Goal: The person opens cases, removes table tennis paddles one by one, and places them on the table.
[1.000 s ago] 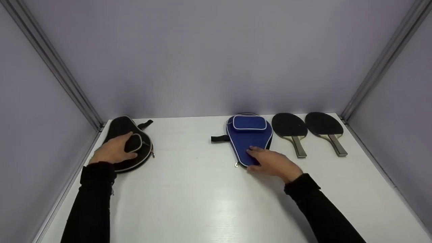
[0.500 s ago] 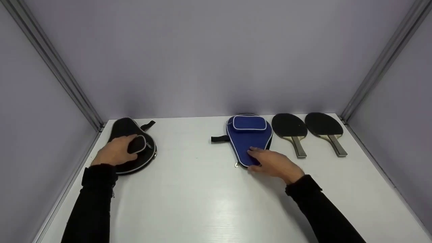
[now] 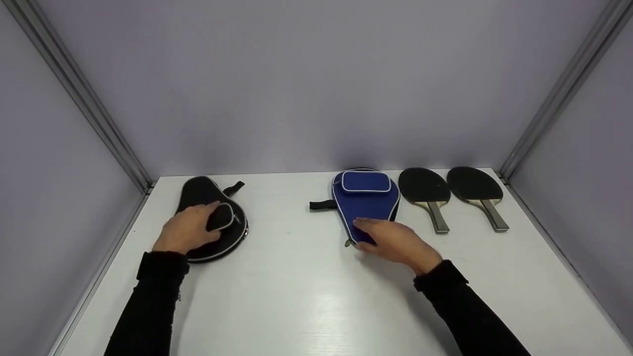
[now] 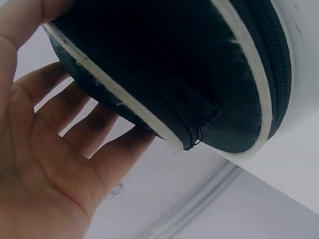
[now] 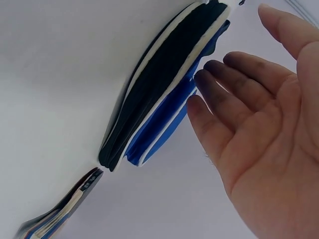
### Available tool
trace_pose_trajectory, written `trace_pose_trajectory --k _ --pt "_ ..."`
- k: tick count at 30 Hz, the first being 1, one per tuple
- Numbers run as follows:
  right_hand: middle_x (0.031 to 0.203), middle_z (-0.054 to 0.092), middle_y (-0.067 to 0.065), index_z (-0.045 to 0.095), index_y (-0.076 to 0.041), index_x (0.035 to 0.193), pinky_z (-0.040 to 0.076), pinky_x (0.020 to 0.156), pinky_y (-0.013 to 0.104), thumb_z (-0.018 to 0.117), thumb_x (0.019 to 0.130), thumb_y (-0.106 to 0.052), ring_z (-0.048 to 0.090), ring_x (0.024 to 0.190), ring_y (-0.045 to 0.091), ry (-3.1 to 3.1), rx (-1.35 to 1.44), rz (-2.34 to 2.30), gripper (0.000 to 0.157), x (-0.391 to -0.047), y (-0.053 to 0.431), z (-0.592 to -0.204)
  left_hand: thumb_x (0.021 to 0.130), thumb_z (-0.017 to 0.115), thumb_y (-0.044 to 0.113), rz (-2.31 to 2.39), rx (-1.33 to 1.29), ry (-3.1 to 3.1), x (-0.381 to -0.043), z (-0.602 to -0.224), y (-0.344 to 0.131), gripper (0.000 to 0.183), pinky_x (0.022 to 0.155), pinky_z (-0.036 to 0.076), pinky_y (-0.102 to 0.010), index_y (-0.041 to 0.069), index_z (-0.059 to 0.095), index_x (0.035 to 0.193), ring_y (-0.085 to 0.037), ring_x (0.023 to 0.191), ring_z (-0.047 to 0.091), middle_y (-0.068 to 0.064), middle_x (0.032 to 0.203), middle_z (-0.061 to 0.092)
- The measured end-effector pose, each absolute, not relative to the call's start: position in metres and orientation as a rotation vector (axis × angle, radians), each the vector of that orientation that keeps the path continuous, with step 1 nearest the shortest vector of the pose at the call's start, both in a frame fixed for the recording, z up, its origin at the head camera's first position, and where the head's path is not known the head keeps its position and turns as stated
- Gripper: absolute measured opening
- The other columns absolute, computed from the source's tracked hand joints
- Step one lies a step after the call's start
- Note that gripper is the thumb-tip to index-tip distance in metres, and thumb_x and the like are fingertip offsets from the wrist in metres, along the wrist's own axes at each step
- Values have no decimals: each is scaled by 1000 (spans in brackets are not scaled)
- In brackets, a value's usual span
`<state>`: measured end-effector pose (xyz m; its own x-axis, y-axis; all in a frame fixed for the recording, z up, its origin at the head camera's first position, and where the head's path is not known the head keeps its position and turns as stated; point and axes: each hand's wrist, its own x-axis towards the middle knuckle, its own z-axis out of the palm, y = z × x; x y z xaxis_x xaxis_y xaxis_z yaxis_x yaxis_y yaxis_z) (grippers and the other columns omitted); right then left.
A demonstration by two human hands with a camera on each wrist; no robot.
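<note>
Left of the blue case (image 3: 365,207) on a white table (image 3: 287,282), your left hand (image 3: 187,230) pinches the small pocket (image 3: 221,216) of the black case (image 3: 228,240) between thumb and fingers, while your right hand (image 3: 395,243), fingers extended and pinching nothing, reaches over the blue case's narrow end. The trouble likeliest to come is at the pocket: with the grip on that alone, the black case could swing round or slip free if its wide end drags. Its strap (image 3: 234,188), jutting toward the blue case, could fold underneath. Your right hand could nudge the blue case into the nearer paddle (image 3: 424,185), lying just to its right, with the farther paddle (image 3: 475,184) beyond; a fingertip might also snag the zip pull (image 3: 348,243) at the blue case's narrow end. Whether your right fingertips touch the blue fabric or hang just above it, you cannot tell from either angle. Hidden, too, are the black case's underside, so any lift is unclear, and whatever either case contains. Both wrist views crop your palms, and the right one catches only part of a paddle beyond the blue case.
</note>
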<state>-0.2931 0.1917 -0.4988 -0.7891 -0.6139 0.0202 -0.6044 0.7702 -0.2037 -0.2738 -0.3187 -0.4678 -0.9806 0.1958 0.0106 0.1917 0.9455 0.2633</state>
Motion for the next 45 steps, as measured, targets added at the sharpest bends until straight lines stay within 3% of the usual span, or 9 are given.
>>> trace_pose_trajectory --k 9,22,45 --pt "165 72 19 66 -3 164 65 120 59 79 115 -33 76 147 40 2911 -1067 -342 59 -286 174 -496 105 87 28 307 348 3125 -270 -476 -282 85 114 65 -68 -5 50 174 -56 139 74 -38 159 68" --pt "150 81 18 72 -2 157 70 111 54 78 115 -28 81 137 37 2923 -1165 -406 50 -279 146 -496 105 88 28 258 448 3185 -261 -477 -242 77 103 70 -62 -4 59 168 -49 124 81 -31 143 79" --pt "125 83 18 81 2 127 72 99 51 81 110 -14 83 116 36 2953 -1237 -551 23 -281 93 -512 106 86 29 229 593 3235 -248 -479 -186 66 80 73 -55 -7 68 158 -37 95 84 -25 121 85"
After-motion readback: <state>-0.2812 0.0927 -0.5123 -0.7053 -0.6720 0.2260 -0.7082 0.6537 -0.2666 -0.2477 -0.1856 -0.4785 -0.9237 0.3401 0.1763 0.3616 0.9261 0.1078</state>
